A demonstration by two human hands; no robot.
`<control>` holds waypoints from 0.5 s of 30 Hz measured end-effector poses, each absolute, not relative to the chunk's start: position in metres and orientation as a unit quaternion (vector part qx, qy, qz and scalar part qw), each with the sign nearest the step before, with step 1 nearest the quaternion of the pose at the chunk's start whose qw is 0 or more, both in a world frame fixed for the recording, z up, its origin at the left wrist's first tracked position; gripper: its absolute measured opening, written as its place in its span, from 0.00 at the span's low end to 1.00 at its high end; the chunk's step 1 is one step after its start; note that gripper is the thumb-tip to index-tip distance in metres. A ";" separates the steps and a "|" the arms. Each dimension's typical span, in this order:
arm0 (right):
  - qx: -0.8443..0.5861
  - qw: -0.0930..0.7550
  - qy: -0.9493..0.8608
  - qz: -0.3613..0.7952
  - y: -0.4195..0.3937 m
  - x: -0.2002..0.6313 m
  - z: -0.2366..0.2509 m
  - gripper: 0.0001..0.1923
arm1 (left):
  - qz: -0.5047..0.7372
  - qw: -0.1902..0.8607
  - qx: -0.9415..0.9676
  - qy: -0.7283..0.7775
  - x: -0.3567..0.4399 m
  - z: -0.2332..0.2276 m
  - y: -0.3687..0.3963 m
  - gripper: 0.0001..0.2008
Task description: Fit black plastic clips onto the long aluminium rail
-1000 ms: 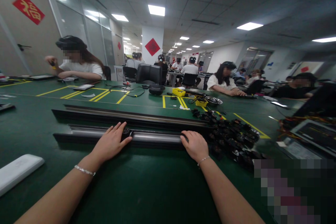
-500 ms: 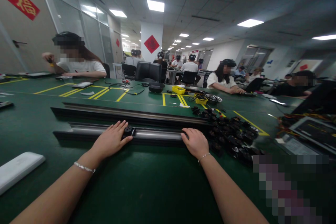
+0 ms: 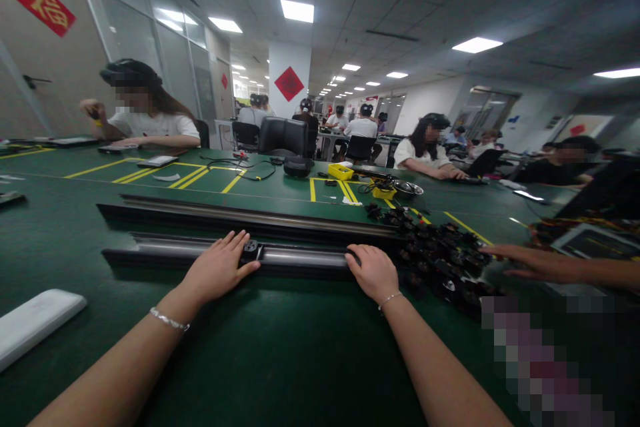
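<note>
A long black channel rail [image 3: 303, 258] with a shiny inner face lies crosswise before me. My left hand [image 3: 216, 267] rests across it, fingers stretched toward the far edge and thumb apart on the near side. Against its index finger and thumb sits a small black block [image 3: 251, 251] in the channel. At the rail's right end, my right hand [image 3: 373, 272] has its fingers curled over the rail, holding it. Behind lies a second, similar rail [image 3: 240, 217], touched by neither hand.
Right of my right hand is a heap of small black parts [image 3: 445, 260]; a co-worker's hand [image 3: 535, 263] reaches to it. A white slab-like object [image 3: 40, 323] lies at left. Yellow trays [image 3: 340, 172] and cables stand farther back on the green table [image 3: 280, 353]. Several people sit beyond.
My left hand and the small black block have shifted slightly right along the rail. My right hand stays put. A co-worker's hand has come in from the right to the heap.
</note>
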State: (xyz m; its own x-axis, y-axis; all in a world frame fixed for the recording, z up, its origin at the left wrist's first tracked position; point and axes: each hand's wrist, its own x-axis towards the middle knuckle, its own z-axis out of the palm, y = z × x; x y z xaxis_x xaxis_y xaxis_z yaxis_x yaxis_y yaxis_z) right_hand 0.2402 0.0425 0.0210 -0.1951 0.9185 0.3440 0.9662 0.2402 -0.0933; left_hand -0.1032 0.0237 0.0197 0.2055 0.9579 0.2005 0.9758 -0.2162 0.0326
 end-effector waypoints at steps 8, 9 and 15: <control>-0.614 0.165 -0.769 -0.067 0.042 0.240 0.022 0.22 | -0.102 0.052 -0.777 -0.619 -0.096 0.017 0.025 0.39; -0.614 0.166 -0.769 -0.067 0.042 0.240 0.022 0.22 | -0.103 0.053 -0.778 -0.618 -0.097 0.016 0.026 0.39; -0.611 0.171 -0.770 -0.072 0.043 0.240 0.020 0.22 | -0.099 0.060 -0.780 -0.615 -0.098 0.014 0.027 0.40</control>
State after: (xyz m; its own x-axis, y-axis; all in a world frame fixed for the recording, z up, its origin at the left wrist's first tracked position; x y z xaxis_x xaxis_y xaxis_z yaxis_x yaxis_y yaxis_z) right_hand 0.2403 0.0427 0.0204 -0.1949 0.9158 0.3512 0.9649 0.2434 -0.0991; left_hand -0.0980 0.0272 0.0144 0.2236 0.9475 0.2287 0.9714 -0.2359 0.0279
